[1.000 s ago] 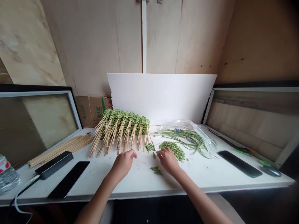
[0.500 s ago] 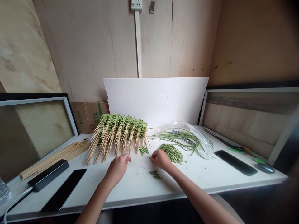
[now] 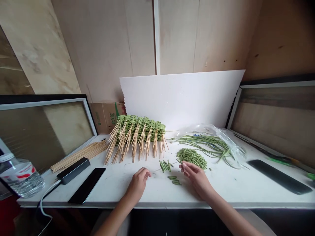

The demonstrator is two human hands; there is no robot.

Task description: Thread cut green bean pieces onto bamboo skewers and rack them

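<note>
My left hand (image 3: 139, 182) is closed, fingers curled round the blunt end of a thin bamboo skewer (image 3: 157, 169). Several short green stem pieces (image 3: 165, 166), which look like cut garlic shoots, sit side by side along that skewer, its tip showing past them. My right hand (image 3: 195, 177) pinches at the near-left edge of a heap of cut stem pieces (image 3: 192, 157); a small green piece appears between thumb and forefinger, partly hidden. Several loose pieces (image 3: 174, 180) lie on the table between my hands.
Behind my left hand is a stack of filled skewers (image 3: 140, 131), sticks pointing at me. Bare skewers (image 3: 78, 155), a power bank (image 3: 73, 170), a phone (image 3: 87, 186) and a water bottle (image 3: 22, 175) lie left. Long stems (image 3: 204, 144) in clear plastic and another phone (image 3: 279, 176) are right.
The view has shifted, so the table scene sits further right. My right hand has moved away from the skewer's side to the edge of the heap. My left hand keeps its curled grip.
</note>
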